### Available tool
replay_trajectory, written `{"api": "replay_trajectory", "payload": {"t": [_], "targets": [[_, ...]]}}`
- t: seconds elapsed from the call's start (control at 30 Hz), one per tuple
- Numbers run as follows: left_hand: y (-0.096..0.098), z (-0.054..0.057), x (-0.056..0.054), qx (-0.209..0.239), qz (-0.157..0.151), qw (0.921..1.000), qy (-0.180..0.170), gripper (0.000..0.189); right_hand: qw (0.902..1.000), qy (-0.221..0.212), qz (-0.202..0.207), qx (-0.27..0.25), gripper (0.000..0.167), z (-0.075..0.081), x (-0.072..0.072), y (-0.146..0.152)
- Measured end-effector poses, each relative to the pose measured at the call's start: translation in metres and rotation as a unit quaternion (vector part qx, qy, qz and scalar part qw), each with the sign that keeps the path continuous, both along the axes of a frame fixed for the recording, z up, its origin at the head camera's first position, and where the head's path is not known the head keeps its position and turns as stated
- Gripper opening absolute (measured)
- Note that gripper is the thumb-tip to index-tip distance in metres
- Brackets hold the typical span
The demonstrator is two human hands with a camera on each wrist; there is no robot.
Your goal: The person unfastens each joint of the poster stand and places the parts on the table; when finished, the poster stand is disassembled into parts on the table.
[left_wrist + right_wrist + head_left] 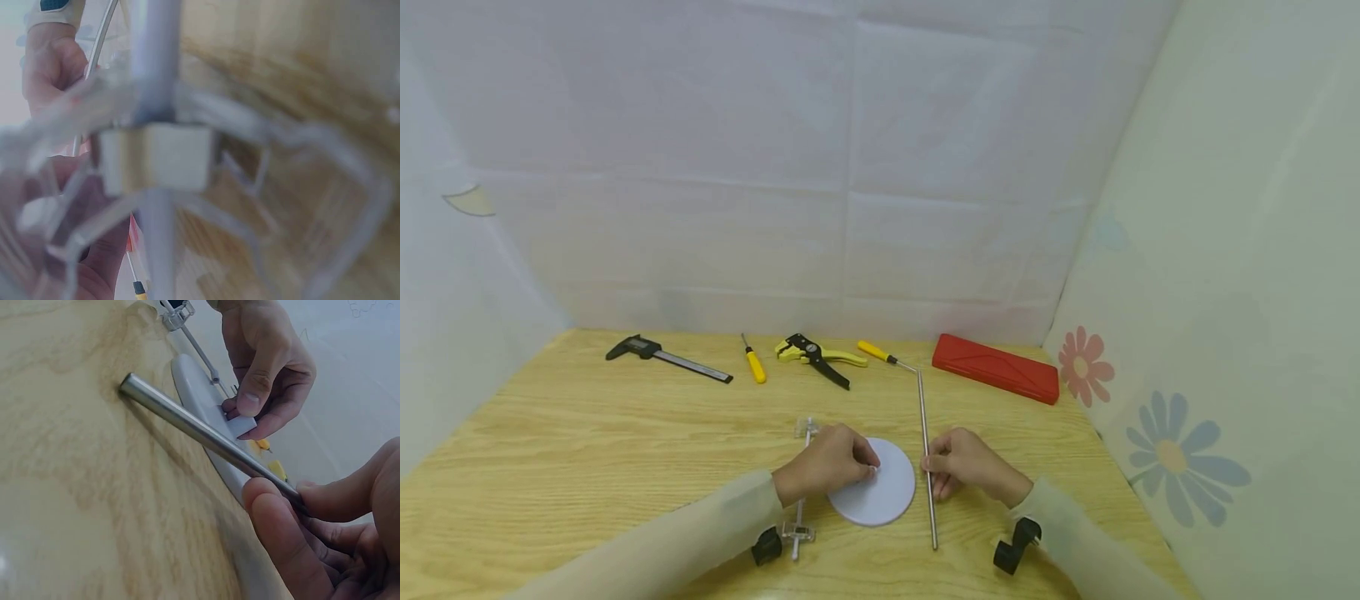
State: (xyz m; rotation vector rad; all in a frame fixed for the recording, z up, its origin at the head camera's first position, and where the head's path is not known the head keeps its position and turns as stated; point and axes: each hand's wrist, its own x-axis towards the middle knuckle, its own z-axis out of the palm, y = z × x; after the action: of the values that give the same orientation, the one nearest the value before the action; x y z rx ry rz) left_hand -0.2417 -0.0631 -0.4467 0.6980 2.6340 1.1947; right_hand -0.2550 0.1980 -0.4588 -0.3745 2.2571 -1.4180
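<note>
My right hand (pixel 966 462) pinches a slim silver metal rod (pixel 927 450) between thumb and fingers, right of a round white disc (pixel 880 500). In the right wrist view, one end of the rod (pixel 181 419) points toward the camera. My left hand (pixel 831 461) is over the disc, its thumb and fingers pinching a small white piece (pixel 242 427) at the disc's middle. Whether that piece is part of the disc, I cannot tell. Beside the left wrist lies a white rod (pixel 800 512) with clear plastic clamps (pixel 797 532). This rod and one clamp blur across the left wrist view.
Along the back of the wooden table (pixel 647 442) lie a digital caliper (pixel 670 357), a yellow-handled screwdriver (pixel 754 364), yellow-and-black wire strippers (pixel 820 357), a second yellow-handled tool (pixel 880 353) and a red case (pixel 996 368). White sheets with printed flowers rise behind and at the sides.
</note>
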Motion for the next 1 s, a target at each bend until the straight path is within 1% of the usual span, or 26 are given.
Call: {"api": "replay_trajectory", "payload": {"t": [0.33, 0.5, 0.73, 1.0], "targets": [[0.000, 0.000, -0.001, -0.005, 0.000, 1.0000, 0.000, 0.009, 0.9991, -0.003, -0.036, 0.021, 0.017, -0.011, 0.002, -0.003], [0.000, 0.000, -0.001, -0.010, 0.002, 0.9999, -0.001, 0.010, 0.9985, -0.001, -0.047, 0.027, 0.017, -0.013, 0.003, -0.005], [-0.001, 0.001, 0.000, -0.006, -0.001, 1.0000, -0.006, 0.010, 0.9988, -0.014, -0.044, 0.019, 0.020, -0.011, 0.003, -0.003], [-0.001, 0.002, 0.001, -0.004, -0.002, 1.0000, -0.003, 0.010, 0.9990, -0.029, -0.032, 0.007, 0.021, -0.011, 0.004, 0.000]]}}
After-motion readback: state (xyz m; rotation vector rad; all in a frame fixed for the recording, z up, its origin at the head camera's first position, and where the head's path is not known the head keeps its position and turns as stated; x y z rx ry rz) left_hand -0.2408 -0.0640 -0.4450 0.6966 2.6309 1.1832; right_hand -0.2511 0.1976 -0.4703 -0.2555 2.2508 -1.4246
